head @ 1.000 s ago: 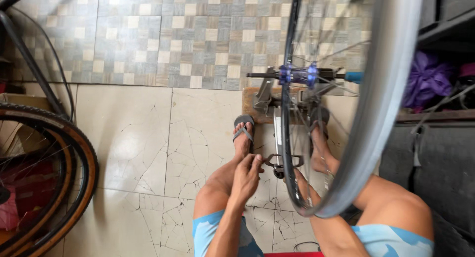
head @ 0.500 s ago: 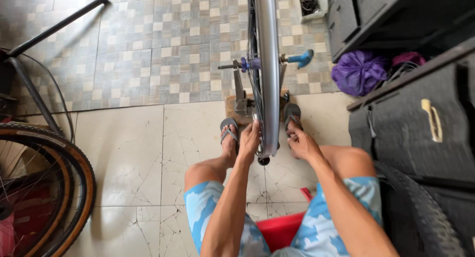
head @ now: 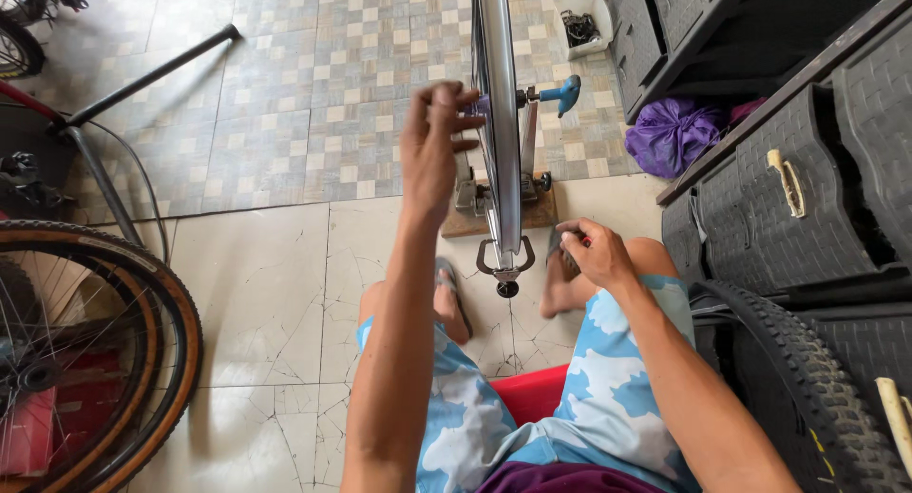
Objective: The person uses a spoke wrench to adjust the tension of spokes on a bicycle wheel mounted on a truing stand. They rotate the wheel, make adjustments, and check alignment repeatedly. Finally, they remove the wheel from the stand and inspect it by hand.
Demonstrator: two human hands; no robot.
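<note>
A bicycle wheel stands upright, edge-on to me, in a grey truing stand on a wooden base. A blue handle sticks out at the axle. My left hand is raised, its fingertips pinched on the spokes on the wheel's left side near the hub. My right hand rests by my right knee, just right of the stand's lower end, fingers curled around a small tool with a bit of red showing. I sit on a red stool, with my sandalled feet either side of the stand.
A tan-walled bicycle tyre and wheel lean at the left. A knobby black tyre and dark woven-pattern drawers crowd the right. A purple bag, a white box of parts and a black stand tube lie further off.
My left hand has lifted from the bottom of the stand up to the spokes near the hub. My right hand has pulled back from the wheel to my knee.
</note>
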